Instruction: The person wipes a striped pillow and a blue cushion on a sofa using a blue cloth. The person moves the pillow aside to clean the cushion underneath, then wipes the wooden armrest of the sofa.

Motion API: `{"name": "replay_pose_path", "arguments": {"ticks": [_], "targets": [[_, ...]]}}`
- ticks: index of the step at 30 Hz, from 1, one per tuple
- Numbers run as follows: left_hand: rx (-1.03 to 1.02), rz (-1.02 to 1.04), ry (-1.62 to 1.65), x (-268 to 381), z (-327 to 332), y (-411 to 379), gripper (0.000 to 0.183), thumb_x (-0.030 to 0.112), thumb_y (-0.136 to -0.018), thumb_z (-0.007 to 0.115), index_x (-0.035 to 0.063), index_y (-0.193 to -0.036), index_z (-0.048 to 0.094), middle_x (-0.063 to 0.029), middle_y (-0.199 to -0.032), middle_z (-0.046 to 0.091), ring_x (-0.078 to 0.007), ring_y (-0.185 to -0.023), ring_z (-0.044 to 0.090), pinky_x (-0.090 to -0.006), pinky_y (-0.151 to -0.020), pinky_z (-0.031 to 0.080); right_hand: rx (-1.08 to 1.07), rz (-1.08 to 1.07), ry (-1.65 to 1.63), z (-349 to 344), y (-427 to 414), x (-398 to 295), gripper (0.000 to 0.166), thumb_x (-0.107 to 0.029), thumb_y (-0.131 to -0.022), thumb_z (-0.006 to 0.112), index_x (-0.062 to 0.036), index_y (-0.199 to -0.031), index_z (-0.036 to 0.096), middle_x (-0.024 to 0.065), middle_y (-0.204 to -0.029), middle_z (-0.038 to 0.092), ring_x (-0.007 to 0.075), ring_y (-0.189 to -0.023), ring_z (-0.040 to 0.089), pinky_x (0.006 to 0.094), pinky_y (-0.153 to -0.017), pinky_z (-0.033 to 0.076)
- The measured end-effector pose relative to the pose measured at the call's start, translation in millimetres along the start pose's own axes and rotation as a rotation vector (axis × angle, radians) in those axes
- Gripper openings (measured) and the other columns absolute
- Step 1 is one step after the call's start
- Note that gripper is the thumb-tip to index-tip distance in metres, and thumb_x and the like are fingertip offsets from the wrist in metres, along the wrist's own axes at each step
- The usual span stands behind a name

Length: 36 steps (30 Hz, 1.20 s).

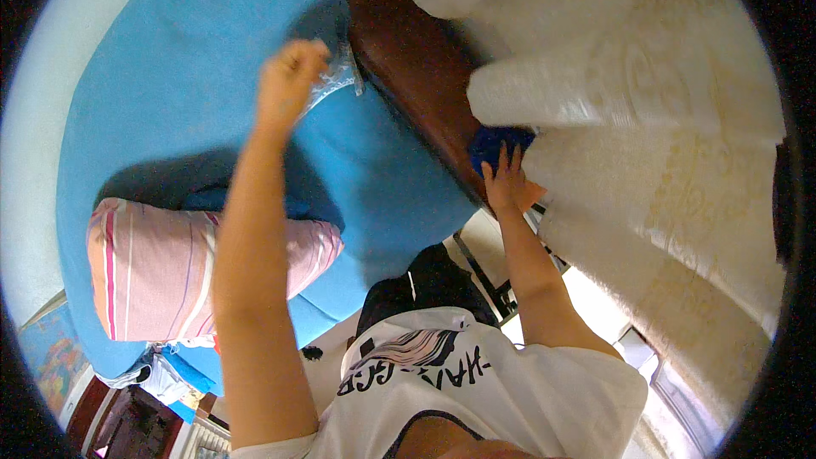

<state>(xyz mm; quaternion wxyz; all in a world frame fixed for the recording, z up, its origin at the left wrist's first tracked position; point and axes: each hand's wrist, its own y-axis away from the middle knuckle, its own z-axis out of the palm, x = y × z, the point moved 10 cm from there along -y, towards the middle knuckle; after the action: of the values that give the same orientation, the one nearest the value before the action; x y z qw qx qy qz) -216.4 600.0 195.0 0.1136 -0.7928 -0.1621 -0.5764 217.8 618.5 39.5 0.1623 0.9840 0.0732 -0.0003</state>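
Observation:
My left hand point(293, 80) is raised over a blue bed sheet point(185, 70), its fingers curled and slightly blurred. A clear plastic bag or wrapper point(338, 83) shows beside and behind its fingers; whether the fingers grip it cannot be told. At the edge of a dark brown headboard or panel point(421, 76), my right hand point(507, 182) lies with spread fingers on a dark blue item point(491, 143), perhaps folded cloth or a bag. Something orange point(532, 196) sticks out beside the right wrist.
A pink striped pillow point(153, 274) lies on the bed under my left forearm. Pale patterned curtains point(599, 89) hang along the right, close to my right hand. Clothes or cloths point(172, 379) are heaped at the lower left. A black metal frame point(478, 264) stands below the panel.

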Motion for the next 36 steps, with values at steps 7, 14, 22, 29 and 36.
{"name": "replay_pose_path", "arguments": {"ticks": [7, 14, 22, 29, 36], "targets": [[-0.138, -0.694, 0.240, -101.3, 116.8, 233.6, 0.026, 0.029, -0.092, 0.054, 0.0053, -0.096, 0.064, -0.0040, -0.081, 0.065, -0.0095, -0.066, 0.056, -0.0240, -0.056, 0.043, 0.166, 0.046, 0.267, 2.5, 42.3, 22.8, 0.068, -0.054, -0.088, 0.044, -0.0081, -0.138, 0.039, 0.0269, -0.137, 0.038, 0.0454, -0.128, 0.032, 0.0586, -0.107, 0.018], [-0.185, -0.758, 0.281, -115.9, 147.3, 328.6, 0.019, 0.019, -0.094, 0.051, 0.0043, -0.096, 0.063, -0.0042, -0.081, 0.064, -0.0090, -0.066, 0.056, -0.0225, -0.056, 0.043, 0.100, -0.198, -0.081, -1.6, -19.3, -139.5, 0.077, -0.043, -0.082, 0.062, -0.0199, -0.145, 0.024, 0.0213, -0.149, 0.017, 0.0430, -0.136, 0.015, 0.0627, -0.106, 0.015], [-0.184, -0.667, 0.224, -105.3, 150.5, 322.5, 0.021, 0.017, -0.094, 0.051, 0.0015, -0.098, 0.063, -0.0062, -0.082, 0.064, -0.0107, -0.071, 0.057, -0.0242, -0.063, 0.047, 0.108, -0.437, 0.113, 26.7, -7.0, -130.1, 0.071, -0.019, -0.088, 0.054, -0.0332, -0.146, 0.016, 0.0102, -0.154, 0.010, 0.0359, -0.140, 0.008, 0.0610, -0.109, 0.011], [-0.234, -0.773, 0.196, -106.3, 156.3, 357.3, 0.020, 0.020, -0.093, 0.053, 0.0033, -0.097, 0.064, -0.0052, -0.083, 0.064, -0.0100, -0.071, 0.057, -0.0234, -0.063, 0.046, -0.006, -0.187, 0.227, 60.5, 86.2, 26.3, 0.076, -0.004, -0.086, 0.048, -0.0367, -0.146, 0.013, 0.0066, -0.155, 0.004, 0.0351, -0.140, 0.011, 0.0543, -0.111, 0.016], [-0.304, -0.723, 0.196, -115.8, 172.4, 372.7, 0.021, 0.019, -0.092, 0.053, 0.0025, -0.098, 0.064, -0.0056, -0.082, 0.065, -0.0101, -0.067, 0.057, -0.0237, -0.063, 0.047, 0.069, 0.269, -0.244, 58.3, 151.0, 144.3, 0.061, -0.006, -0.087, 0.048, -0.0145, -0.143, 0.026, 0.0193, -0.139, 0.035, 0.0374, -0.123, 0.040, 0.0429, -0.095, 0.041]]}}
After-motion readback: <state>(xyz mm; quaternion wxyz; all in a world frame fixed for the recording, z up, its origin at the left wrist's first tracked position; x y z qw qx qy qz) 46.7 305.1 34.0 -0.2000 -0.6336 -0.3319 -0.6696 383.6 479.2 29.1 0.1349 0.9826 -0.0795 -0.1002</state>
